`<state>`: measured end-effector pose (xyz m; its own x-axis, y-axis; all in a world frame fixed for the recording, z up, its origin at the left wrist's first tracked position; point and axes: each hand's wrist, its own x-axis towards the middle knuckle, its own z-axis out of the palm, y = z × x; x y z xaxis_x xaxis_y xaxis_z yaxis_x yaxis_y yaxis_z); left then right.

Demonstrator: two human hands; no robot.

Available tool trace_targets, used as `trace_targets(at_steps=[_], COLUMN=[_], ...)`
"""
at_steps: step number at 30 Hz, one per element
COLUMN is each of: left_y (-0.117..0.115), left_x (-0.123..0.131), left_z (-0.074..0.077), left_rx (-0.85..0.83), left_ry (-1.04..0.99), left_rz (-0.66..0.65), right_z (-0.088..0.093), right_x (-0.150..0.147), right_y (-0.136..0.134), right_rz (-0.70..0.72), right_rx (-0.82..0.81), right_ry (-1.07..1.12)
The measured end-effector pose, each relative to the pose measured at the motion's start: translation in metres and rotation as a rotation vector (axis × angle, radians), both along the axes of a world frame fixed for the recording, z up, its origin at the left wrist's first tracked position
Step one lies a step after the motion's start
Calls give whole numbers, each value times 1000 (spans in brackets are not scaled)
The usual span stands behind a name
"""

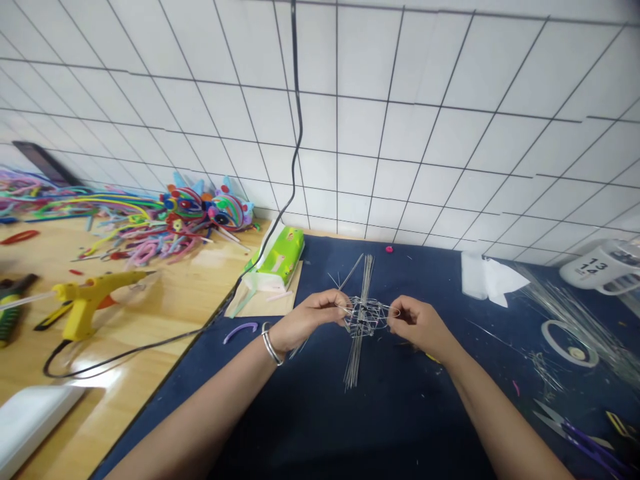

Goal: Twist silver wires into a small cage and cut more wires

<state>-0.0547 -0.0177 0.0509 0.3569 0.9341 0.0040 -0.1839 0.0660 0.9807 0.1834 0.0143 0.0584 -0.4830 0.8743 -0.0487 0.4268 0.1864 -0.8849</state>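
Observation:
A small frame of thin silver wires (367, 317) hangs just above the dark blue mat (380, 413), with a bundle of long straight wires (361, 320) running through it from top to bottom. My left hand (307, 320) pinches the frame's left side, fingers closed; a silver bangle sits on that wrist. My right hand (417, 323) pinches the right side, fingers also closed on the wire.
A yellow glue gun (83, 303) with a black cable lies on the wooden table at left, behind it a heap of coloured pipe cleaners (150, 227). A green packet (280, 257), white tissue (487, 280), tape roll (570, 343), loose wires and purple-handled scissors (580, 433) lie around the mat.

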Motion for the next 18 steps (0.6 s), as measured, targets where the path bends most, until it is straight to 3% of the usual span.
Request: trace_targets(at_steps=[5,10,18], left_y=[-2,-3,-6], left_x=[-3,-4,4], left_z=[11,16,11], left_rx=[124,210,297], left_ry=[164,281,374], left_rz=[44,144,228], right_z=[0,-1,-17], right_x=[-3,-7,-18], right_y=[0,-4,-12], right_rz=[-32,-187,-102], right_rx=[-71,48,-145], right_ry=[197,215,262])
